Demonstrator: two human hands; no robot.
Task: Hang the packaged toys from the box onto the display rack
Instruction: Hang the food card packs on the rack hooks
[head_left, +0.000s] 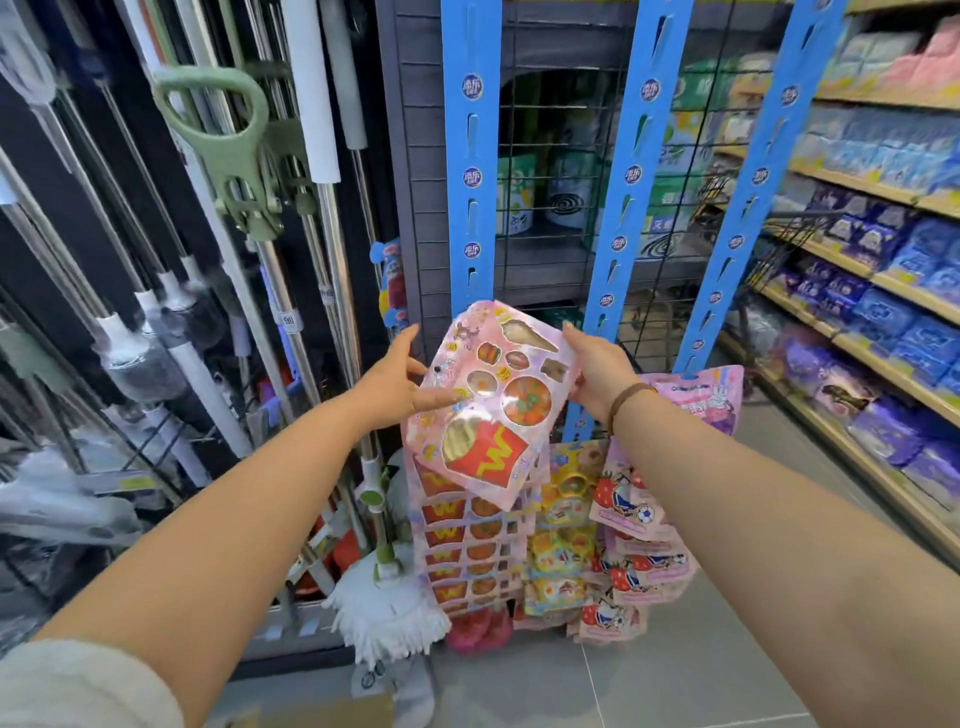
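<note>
A pink packaged food toy (491, 400), printed with fries, a burger and a pizza, is tilted in front of the left blue hanging strip (471, 171). My left hand (397, 382) holds its left edge with the thumb on the front. My right hand (597, 371) grips its upper right edge. Its top sits near the strip's lowest free slot. Below it hangs a column of the same toy packs (467, 551). Yellow packs (563, 525) hang under the middle blue strip (631, 197), and strawberry packs (631, 540) under the right blue strip (753, 208).
Mop handles (291, 218) and a white mop head (387, 618) stand at the left. A wire grid panel (550, 171) backs the strips. Shelves of blue and purple packets (883, 291) line the right. A cardboard edge (332, 712) shows at the bottom on the grey tiled floor.
</note>
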